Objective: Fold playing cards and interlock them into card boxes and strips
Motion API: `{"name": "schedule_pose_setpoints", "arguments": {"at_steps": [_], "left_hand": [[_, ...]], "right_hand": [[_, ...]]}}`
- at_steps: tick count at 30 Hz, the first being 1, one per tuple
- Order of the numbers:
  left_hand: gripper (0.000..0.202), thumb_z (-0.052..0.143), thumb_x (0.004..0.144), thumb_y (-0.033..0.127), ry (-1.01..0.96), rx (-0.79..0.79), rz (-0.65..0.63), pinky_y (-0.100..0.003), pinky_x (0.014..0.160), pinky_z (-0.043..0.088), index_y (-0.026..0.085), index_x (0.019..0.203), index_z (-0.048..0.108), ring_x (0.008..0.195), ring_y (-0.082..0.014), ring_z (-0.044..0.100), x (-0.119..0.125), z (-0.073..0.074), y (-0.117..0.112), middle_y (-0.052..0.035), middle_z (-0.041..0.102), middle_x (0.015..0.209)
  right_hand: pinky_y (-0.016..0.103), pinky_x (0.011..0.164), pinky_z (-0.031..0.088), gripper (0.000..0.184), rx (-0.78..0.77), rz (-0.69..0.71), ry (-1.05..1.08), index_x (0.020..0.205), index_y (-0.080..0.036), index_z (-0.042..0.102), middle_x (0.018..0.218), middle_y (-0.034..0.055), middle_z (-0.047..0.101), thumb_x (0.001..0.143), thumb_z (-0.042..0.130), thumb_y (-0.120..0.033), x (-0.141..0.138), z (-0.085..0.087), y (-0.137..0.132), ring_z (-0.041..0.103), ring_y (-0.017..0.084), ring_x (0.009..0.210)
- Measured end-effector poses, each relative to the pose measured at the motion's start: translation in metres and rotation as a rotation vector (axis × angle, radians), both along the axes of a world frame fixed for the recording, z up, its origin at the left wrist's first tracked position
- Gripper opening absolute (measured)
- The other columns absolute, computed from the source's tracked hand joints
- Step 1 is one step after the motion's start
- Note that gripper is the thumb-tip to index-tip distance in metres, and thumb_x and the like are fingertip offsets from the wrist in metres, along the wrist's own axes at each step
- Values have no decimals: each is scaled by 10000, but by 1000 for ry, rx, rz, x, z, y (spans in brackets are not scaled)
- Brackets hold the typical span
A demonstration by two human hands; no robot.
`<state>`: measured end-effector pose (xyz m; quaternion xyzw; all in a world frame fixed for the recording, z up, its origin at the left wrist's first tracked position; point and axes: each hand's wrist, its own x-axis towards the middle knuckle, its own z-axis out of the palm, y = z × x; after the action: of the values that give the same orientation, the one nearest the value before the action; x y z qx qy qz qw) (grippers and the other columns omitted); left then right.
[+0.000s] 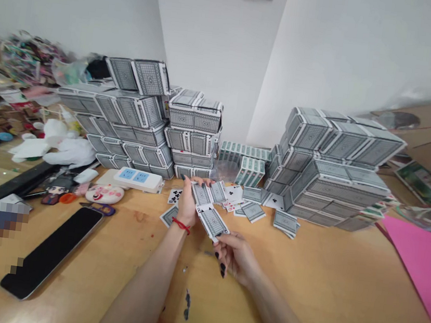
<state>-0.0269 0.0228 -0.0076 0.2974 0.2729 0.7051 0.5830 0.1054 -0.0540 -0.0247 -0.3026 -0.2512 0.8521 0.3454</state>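
My left hand (187, 202), with a red string at the wrist, grips a small fan of grey-backed playing cards (207, 194) above the wooden table (321, 290). My right hand (235, 258) pinches the lower edge of one tilted card (213, 222) that sits just under that fan. Loose cards (257, 208), some face up, lie scattered on the table right behind both hands.
Stacks of wrapped card packs rise at back left (138, 115), centre (193, 135) and right (336, 166). A black phone (51, 251), a white power strip (138, 179), plush toys and clutter lie left. A pink sheet (422, 265) and cardboard lie right.
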Motion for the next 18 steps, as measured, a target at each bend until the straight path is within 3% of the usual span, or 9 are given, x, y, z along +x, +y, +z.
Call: {"name": "schedule_pose_setpoints", "arguments": {"at_steps": [12,18], "left_hand": [[447,297,779,561,18,-1,-15,-347,787,410,187,589,450,800,-173,574,4,6,-4,-9,553,642],[453,310,768,574,-16,6,-4,-346,792,408,187,578,452,812,-177,574,6,6,-4,-6,545,616]], "right_hand": [[114,207,280,173,-40,15,-84,524,-101,566,353,2,563,602,582,-254,3,2,2,455,70,225],[123,253,341,152,46,-22,-58,534,-104,571,379,11,577,627,564,-224,0,0,0,487,76,268]]}}
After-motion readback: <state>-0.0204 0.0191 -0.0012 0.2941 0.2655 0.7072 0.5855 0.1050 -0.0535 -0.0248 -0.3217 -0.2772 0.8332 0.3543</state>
